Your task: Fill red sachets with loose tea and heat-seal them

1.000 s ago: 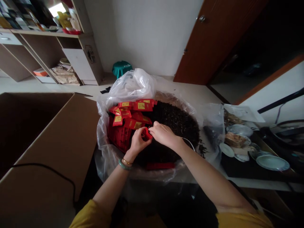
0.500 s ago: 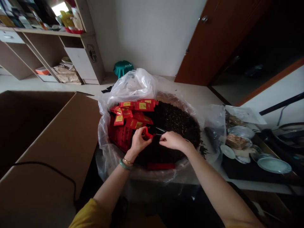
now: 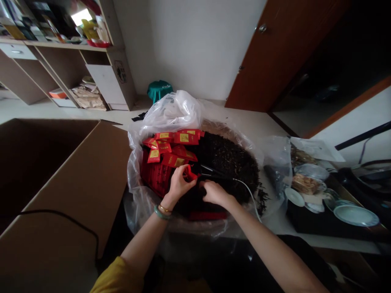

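My left hand (image 3: 180,182) pinches a small red packet (image 3: 191,175), its mouth spread and turned toward my right hand. Just right of it, my right hand (image 3: 215,192) is low over the dark loose tea leaves (image 3: 229,154); its fingers are curled together and the tips are lost in shadow. Beyond my right hand, a dark slim device (image 3: 214,174) with a white cable (image 3: 252,196) lies on the leaves. Filled red packets with yellow labels (image 3: 184,138) are heaped at the basket's far left, above a stack of flat red packets (image 3: 155,175).
A wide basket lined with clear plastic (image 3: 136,199) holds everything. One more red packet (image 3: 207,215) lies at its near rim. An open cardboard box (image 3: 100,162) stands left. Dishes and a lidded tub (image 3: 308,179) sit on a tray at right. Behind is a green-covered bin (image 3: 159,90).
My right hand has moved down and slightly toward me, away from the dark device, leaving its white cable in view. My left hand keeps the packet in nearly the same place.
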Motion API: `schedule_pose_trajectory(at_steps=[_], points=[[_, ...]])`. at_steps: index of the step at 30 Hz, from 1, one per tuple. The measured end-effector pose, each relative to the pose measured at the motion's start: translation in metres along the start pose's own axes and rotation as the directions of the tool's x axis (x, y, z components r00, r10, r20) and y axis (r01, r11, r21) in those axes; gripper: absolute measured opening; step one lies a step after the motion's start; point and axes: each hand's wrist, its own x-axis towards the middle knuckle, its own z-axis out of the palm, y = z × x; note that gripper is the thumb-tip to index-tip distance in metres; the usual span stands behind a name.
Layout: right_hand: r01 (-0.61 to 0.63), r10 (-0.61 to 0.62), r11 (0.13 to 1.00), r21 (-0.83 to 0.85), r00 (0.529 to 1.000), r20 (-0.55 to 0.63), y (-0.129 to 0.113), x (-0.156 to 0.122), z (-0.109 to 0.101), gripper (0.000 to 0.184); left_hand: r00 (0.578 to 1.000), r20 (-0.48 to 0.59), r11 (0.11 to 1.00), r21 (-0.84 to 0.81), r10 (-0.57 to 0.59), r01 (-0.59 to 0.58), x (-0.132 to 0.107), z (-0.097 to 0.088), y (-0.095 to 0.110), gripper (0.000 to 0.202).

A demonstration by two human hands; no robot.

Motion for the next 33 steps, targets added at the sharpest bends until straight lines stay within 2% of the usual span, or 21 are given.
schedule_pose_trajectory(at_steps=[3,5,8,11,13,19,25,29,31,33], points=[[0.076,-0.024,0.959,0.273,0.982,-0.189,0.013,-0.007,-0.028,0.025,1.000,0.016,1.000,-0.011,-0.006,0.006,0.000,0.001,-0.001,0.050],[0.121,0.001,0.921,0.369,0.949,-0.315,0.013,-0.011,-0.049,0.019,1.000,0.019,1.000,-0.017,-0.004,0.004,-0.001,0.001,-0.002,0.051],[0.224,-0.004,0.890,0.396,0.874,-0.486,-0.001,-0.010,-0.071,0.017,1.000,0.004,1.000,-0.023,-0.008,0.008,-0.001,0.003,-0.006,0.053],[0.290,-0.037,0.897,0.335,0.803,-0.595,-0.018,-0.002,-0.075,0.014,1.000,0.008,0.999,-0.035,-0.024,0.024,-0.001,0.004,-0.009,0.054],[0.310,-0.066,0.896,0.317,0.800,-0.597,-0.025,0.004,-0.071,0.012,0.999,0.017,0.999,-0.040,-0.031,0.031,-0.002,0.004,-0.011,0.054],[0.309,-0.085,0.885,0.347,0.841,-0.534,-0.022,0.008,-0.062,0.018,0.999,0.020,0.999,-0.036,-0.025,0.026,-0.002,0.003,-0.010,0.054],[0.282,-0.129,0.929,0.238,0.852,-0.508,-0.021,0.007,-0.057,0.018,0.999,0.025,0.997,-0.068,-0.037,0.039,-0.001,0.002,-0.006,0.053],[0.287,-0.109,0.926,0.245,0.824,-0.556,-0.016,0.004,-0.059,0.019,0.999,0.021,0.995,-0.094,-0.038,0.040,-0.001,0.001,-0.003,0.054],[0.304,-0.087,0.913,0.272,0.796,-0.599,-0.012,0.000,-0.062,0.017,0.999,0.031,0.994,-0.104,-0.015,0.018,-0.001,0.001,-0.001,0.053],[0.323,-0.089,0.901,0.289,0.790,-0.606,-0.010,-0.004,-0.064,0.015,0.999,0.036,0.993,-0.116,0.018,-0.014,-0.001,-0.001,0.001,0.051]])
